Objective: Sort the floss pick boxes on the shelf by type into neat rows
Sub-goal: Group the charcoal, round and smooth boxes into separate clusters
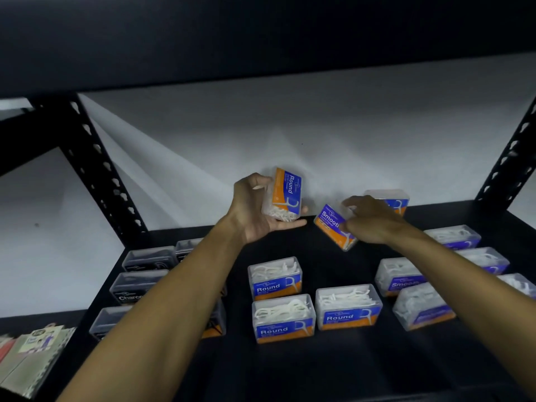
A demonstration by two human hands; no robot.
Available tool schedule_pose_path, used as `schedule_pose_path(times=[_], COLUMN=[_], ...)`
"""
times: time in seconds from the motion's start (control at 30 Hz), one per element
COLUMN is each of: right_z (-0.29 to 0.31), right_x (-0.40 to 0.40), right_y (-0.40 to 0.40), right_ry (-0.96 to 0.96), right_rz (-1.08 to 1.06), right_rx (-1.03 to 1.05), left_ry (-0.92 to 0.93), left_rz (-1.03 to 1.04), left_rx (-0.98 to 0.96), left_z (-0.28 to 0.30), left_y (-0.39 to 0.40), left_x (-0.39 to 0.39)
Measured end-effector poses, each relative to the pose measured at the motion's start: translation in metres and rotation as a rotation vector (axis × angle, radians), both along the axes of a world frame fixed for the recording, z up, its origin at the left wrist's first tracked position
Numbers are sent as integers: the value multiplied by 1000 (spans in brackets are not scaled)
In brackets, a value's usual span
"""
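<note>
My left hand [255, 210] holds a clear "Round" floss pick box [285, 194] upright above the back of the black shelf [333, 372]. My right hand [371, 220] grips a tilted "Smooth" box [333, 226], lifted off the shelf. Three "Round" boxes [275, 275] [282, 319] [348, 307] stand in the middle. "Smooth" boxes [398, 277] sit at the right, partly hidden by my right forearm. Dark "Charcoal" boxes [136, 287] line the left, partly hidden by my left forearm.
Another blue-labelled box [391, 198] stands at the back behind my right hand. Black slotted uprights [98, 172] [510, 158] frame the shelf, with a dark shelf board overhead. Packaged goods [32, 355] hang at the lower left.
</note>
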State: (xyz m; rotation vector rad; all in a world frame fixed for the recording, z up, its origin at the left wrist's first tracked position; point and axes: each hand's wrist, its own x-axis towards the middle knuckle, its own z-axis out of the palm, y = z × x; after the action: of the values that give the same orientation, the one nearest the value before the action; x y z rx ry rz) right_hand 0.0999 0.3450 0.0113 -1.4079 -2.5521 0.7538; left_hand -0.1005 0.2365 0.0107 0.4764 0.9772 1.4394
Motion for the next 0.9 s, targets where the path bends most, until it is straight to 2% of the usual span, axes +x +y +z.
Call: schedule_pose_path(times=[0.17,0.47,0.63,0.73,0.9], right_z=[1,8,18,25,36], right_x=[-2,2,14,22,38], right_y=[-2,-7,-9,-9,0], right_ry=[11,38,49,53,53], right_rz=[16,57,99,138,191], right_rx=[22,46,64,84,106], left_ry=[129,706,899,943,856], left_rz=[25,288,340,335,242], left_rx=[20,-146,-159,-158,-176], left_z=[8,21,33,37,38], left_y=[-11,-20,-27,-29,-34], left_x=[5,15,18,23,32])
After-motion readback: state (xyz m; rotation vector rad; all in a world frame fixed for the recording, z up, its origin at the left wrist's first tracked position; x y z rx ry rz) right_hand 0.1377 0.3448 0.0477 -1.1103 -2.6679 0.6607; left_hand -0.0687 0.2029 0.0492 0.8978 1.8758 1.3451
